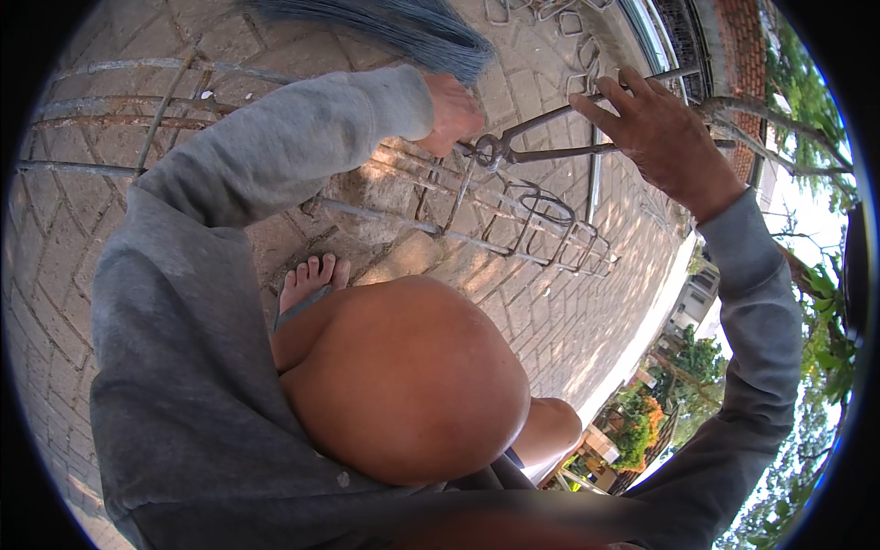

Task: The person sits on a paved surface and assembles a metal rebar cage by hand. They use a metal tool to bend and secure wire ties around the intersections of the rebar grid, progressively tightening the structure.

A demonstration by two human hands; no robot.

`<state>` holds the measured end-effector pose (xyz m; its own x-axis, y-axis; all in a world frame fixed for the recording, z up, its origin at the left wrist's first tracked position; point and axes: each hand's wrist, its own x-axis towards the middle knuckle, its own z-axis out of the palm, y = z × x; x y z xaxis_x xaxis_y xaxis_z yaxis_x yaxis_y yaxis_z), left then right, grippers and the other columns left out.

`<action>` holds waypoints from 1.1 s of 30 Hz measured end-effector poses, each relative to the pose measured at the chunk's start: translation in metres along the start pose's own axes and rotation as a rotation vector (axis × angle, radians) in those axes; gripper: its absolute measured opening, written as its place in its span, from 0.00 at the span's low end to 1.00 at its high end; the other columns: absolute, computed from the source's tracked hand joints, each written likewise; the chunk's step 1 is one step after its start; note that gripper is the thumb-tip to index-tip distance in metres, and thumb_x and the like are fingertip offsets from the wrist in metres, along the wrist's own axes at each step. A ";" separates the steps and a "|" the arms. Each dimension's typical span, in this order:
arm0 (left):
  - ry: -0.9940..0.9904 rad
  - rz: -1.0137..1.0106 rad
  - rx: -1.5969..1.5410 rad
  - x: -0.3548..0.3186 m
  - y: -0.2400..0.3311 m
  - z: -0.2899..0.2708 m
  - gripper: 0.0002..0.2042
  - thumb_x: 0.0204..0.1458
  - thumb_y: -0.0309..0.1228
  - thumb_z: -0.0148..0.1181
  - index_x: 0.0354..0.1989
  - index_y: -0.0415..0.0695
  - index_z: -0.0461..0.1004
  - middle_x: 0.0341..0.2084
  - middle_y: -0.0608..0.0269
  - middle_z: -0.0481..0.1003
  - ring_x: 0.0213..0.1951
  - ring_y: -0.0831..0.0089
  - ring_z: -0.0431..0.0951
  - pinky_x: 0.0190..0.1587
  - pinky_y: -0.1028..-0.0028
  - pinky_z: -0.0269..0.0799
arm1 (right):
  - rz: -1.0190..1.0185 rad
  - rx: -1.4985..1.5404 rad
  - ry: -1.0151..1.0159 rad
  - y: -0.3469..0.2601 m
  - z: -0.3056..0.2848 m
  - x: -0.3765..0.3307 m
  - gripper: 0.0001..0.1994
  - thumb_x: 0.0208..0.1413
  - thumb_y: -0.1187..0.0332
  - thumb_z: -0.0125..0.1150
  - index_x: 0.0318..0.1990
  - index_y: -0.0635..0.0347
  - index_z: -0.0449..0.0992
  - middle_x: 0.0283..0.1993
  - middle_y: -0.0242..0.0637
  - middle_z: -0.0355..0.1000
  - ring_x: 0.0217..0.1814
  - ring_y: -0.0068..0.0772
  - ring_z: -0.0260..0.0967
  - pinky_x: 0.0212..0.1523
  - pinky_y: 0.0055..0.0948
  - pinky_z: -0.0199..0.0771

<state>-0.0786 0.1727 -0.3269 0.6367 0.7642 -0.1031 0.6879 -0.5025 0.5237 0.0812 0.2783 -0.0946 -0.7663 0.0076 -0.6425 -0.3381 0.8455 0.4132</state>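
Observation:
A pair of long-handled pincers has its jaws at a bar crossing on a rebar cage, which lies on the paving in front of me. My right hand grips the pincers, its fingers over the upper of the two spread handles. Beside the jaws, my left hand is closed against the cage. What its fingers pinch is hidden. A loose coil of thin wire rests on the cage to the right of the jaws.
A bundle of grey wire lies beyond my left hand. Several loose rectangular stirrups are scattered at the far right. More rusty cage bars extend left. A tree branch and brick wall stand right. My bent knee is below the cage.

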 end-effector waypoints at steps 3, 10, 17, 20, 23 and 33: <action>-0.037 0.009 0.025 0.001 -0.001 -0.001 0.13 0.44 0.26 0.59 0.40 0.38 0.79 0.40 0.52 0.82 0.44 0.56 0.84 0.45 0.55 0.81 | 0.008 0.019 0.003 0.001 0.004 0.000 0.31 0.58 0.77 0.61 0.70 0.46 0.68 0.61 0.37 0.66 0.69 0.46 0.65 0.68 0.40 0.75; -0.039 0.016 -0.022 0.009 -0.006 0.002 0.09 0.42 0.25 0.61 0.33 0.37 0.80 0.36 0.50 0.83 0.42 0.54 0.85 0.43 0.57 0.82 | 0.018 0.079 -0.060 0.000 0.017 -0.019 0.26 0.58 0.74 0.64 0.65 0.47 0.73 0.53 0.36 0.70 0.66 0.42 0.69 0.60 0.39 0.78; -0.042 -0.020 -0.050 0.011 -0.005 0.002 0.05 0.33 0.21 0.59 0.22 0.36 0.76 0.21 0.47 0.76 0.29 0.50 0.81 0.31 0.52 0.75 | 0.457 1.288 -0.817 -0.003 0.012 -0.021 0.13 0.55 0.65 0.73 0.41 0.65 0.81 0.24 0.33 0.77 0.22 0.31 0.76 0.28 0.33 0.76; -0.009 -0.005 -0.064 0.006 -0.006 -0.001 0.03 0.30 0.20 0.59 0.17 0.36 0.74 0.16 0.48 0.73 0.24 0.51 0.79 0.26 0.52 0.72 | 0.574 1.656 -0.859 -0.033 0.001 -0.036 0.20 0.47 0.68 0.79 0.43 0.70 0.78 0.22 0.33 0.76 0.22 0.25 0.75 0.23 0.28 0.72; 0.040 0.006 -0.111 0.004 -0.005 -0.002 0.03 0.28 0.19 0.59 0.14 0.37 0.71 0.14 0.48 0.71 0.20 0.52 0.77 0.23 0.52 0.69 | 0.751 1.891 -0.711 -0.088 0.004 -0.054 0.24 0.43 0.74 0.79 0.47 0.73 0.74 0.21 0.31 0.73 0.22 0.24 0.75 0.23 0.25 0.71; -0.024 -0.061 -0.020 0.009 0.000 -0.004 0.03 0.33 0.20 0.60 0.17 0.34 0.73 0.16 0.46 0.72 0.24 0.49 0.79 0.27 0.51 0.72 | 0.730 1.440 -0.313 -0.138 0.019 -0.078 0.22 0.47 0.72 0.70 0.50 0.72 0.73 0.26 0.46 0.77 0.28 0.37 0.80 0.33 0.34 0.78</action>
<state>-0.0743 0.1807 -0.3244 0.6023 0.7830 -0.1550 0.7186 -0.4474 0.5324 0.1976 0.1711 -0.1136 -0.3317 0.5531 -0.7643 0.9157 0.3836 -0.1198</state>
